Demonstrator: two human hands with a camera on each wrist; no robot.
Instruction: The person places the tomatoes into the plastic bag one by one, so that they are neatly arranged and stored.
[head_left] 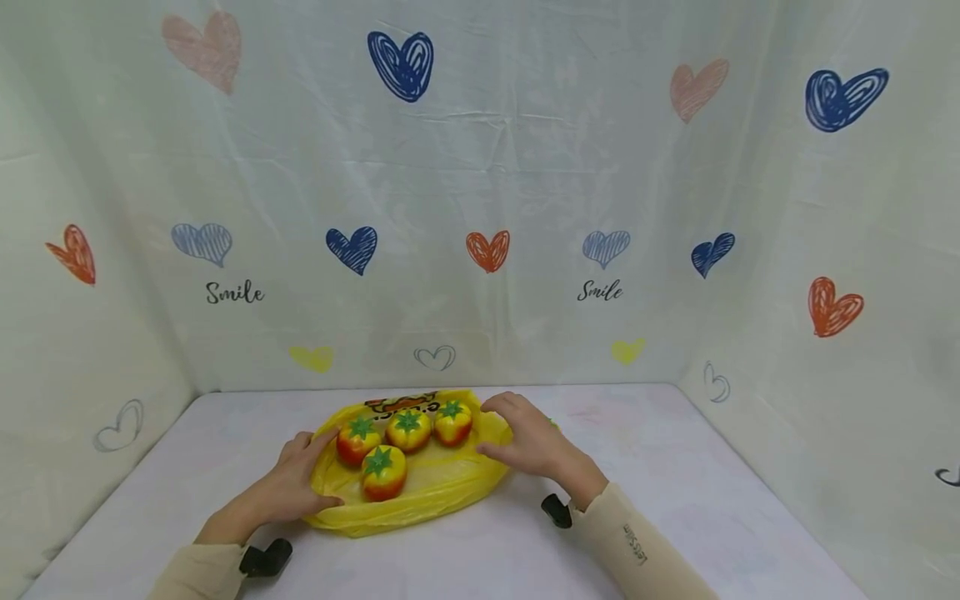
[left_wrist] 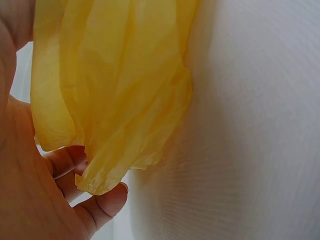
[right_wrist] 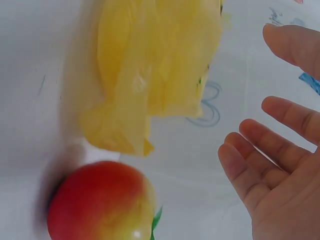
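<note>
A yellow plastic bag [head_left: 442, 500] lies spread on the table, with several red-and-yellow tomatoes [head_left: 384, 473] with green star-shaped tops on it. My left hand [head_left: 288, 483] touches the bag's left end, its thumb and fingers spread apart; in the left wrist view the crumpled bag edge [left_wrist: 115, 90] lies against the fingers. At the bag's right end my right hand [head_left: 536, 442] has its fingers apart and holds nothing. Beside that hand, off the bag, sits another tomato [right_wrist: 102, 205], mostly hidden behind the hand in the head view.
The white table [head_left: 645, 517] meets a pale curtain [head_left: 540, 333] printed with hearts at the back and sides. A dark wrist device [head_left: 266, 558] is on the left wrist, another dark device [head_left: 557, 511] on the right.
</note>
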